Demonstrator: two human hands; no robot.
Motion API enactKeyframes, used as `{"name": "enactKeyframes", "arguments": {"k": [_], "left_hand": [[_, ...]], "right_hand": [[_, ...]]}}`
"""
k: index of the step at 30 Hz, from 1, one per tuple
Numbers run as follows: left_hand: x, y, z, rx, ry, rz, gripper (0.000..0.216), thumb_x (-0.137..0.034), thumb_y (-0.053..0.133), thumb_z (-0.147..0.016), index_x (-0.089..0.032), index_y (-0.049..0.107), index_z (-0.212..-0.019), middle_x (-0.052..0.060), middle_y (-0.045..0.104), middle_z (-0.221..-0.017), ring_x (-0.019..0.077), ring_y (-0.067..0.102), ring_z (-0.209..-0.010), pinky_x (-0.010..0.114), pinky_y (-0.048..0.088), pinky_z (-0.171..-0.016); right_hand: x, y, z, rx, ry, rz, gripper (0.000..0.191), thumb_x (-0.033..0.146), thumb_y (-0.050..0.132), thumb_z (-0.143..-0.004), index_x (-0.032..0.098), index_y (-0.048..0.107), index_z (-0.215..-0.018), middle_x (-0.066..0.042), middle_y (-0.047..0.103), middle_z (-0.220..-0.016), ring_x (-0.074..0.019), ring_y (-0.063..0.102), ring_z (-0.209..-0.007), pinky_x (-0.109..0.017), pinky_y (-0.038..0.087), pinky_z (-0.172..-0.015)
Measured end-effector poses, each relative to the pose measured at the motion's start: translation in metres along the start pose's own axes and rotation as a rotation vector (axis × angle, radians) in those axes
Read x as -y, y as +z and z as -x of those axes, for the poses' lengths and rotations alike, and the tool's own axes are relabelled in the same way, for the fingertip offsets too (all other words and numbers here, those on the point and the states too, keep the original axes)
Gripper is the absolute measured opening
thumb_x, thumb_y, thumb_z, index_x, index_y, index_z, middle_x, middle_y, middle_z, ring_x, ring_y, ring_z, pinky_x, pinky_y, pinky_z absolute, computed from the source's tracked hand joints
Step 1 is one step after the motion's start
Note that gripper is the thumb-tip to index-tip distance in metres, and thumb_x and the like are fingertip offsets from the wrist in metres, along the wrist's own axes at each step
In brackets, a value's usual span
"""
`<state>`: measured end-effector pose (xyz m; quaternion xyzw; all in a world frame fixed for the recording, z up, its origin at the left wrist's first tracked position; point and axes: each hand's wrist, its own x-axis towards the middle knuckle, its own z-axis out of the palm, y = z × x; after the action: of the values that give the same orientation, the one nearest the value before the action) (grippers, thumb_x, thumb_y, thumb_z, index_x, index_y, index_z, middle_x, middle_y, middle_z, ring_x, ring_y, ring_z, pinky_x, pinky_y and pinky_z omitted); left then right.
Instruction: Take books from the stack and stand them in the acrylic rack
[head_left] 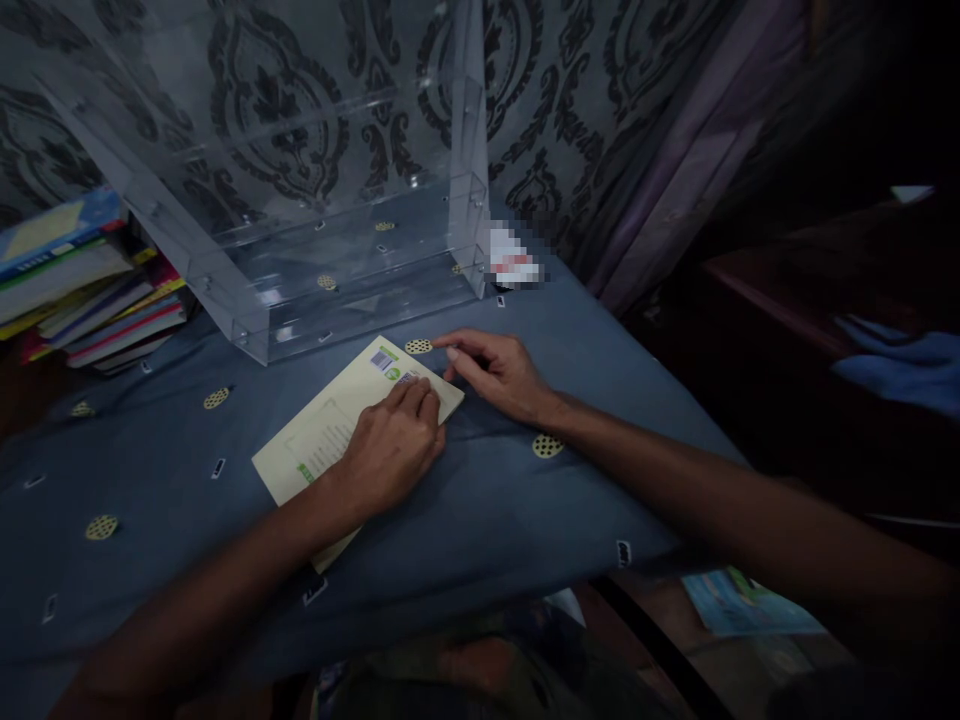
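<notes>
A thin pale-yellow booklet point(292, 465) lies at an angle on the blue patterned tablecloth, its barcode side facing up. My left hand point(394, 435) presses down on it, fingers bent close together over the printed corner; the thumb is hidden. Just off the booklet's right corner is my right hand point(502, 378), index finger stretched out and thumb apart from it, with nothing visible between them. That index fingertip comes near a dotted yellow oval printed on the cloth.
Behind the booklet stands a clear acrylic rack point(247, 310). A pile of books point(97, 280) sits at the left. Beside the rack's right end is a blurred white-and-red item point(514, 258). Patterned curtain point(277, 100) hangs at the back, and blue cloth point(900, 365) lies far right.
</notes>
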<state>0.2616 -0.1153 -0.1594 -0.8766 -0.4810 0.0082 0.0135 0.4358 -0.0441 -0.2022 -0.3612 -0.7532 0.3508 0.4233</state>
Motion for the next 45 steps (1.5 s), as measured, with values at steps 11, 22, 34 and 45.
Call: {"name": "enactKeyframes", "arguments": {"k": [11, 22, 34, 45], "left_hand": [[0.008, -0.008, -0.004, 0.005, -0.001, 0.091, 0.019, -0.016, 0.046, -0.098, -0.012, 0.064, -0.093, 0.011, 0.072, -0.095, 0.0258, 0.07, -0.095, 0.037, 0.057, -0.078], [-0.002, -0.004, -0.002, 0.006, -0.031, 0.021, 0.019, -0.02, 0.049, -0.099, -0.011, 0.066, -0.099, 0.013, 0.071, -0.101, 0.0277, 0.068, -0.102, 0.036, 0.058, -0.075], [0.057, -0.001, 0.029, 0.054, -0.144, 0.073, 0.051, -0.047, 0.053, -0.1, -0.029, 0.047, -0.148, 0.013, 0.044, -0.157, 0.0357, 0.039, -0.146, 0.059, 0.045, -0.106], [0.063, -0.003, 0.034, -0.01, -0.344, -0.185, 0.049, -0.049, 0.047, -0.102, -0.018, 0.053, -0.14, 0.018, 0.062, -0.127, 0.0361, 0.057, -0.115, 0.037, 0.057, -0.071]], "right_hand": [[0.005, -0.009, 0.006, -0.03, -0.029, 0.032, 0.029, 0.028, 0.05, -0.096, 0.02, 0.072, -0.113, 0.0, 0.072, -0.073, -0.012, 0.058, -0.058, -0.025, 0.045, -0.058], [0.009, -0.003, 0.013, 0.026, -0.1, 0.078, 0.029, 0.03, 0.051, -0.095, 0.02, 0.074, -0.11, 0.001, 0.069, -0.069, -0.0119, 0.059, -0.055, -0.025, 0.046, -0.055], [0.017, 0.001, 0.012, 0.135, -0.202, 0.259, 0.023, 0.026, 0.055, -0.094, 0.021, 0.076, -0.103, -0.006, 0.079, -0.085, -0.0164, 0.066, -0.056, -0.029, 0.051, -0.055], [-0.006, 0.024, -0.032, 0.264, -0.29, 0.381, 0.025, 0.024, 0.05, -0.095, 0.019, 0.071, -0.108, -0.013, 0.075, -0.106, -0.0285, 0.07, -0.099, -0.046, 0.056, -0.091]]}}
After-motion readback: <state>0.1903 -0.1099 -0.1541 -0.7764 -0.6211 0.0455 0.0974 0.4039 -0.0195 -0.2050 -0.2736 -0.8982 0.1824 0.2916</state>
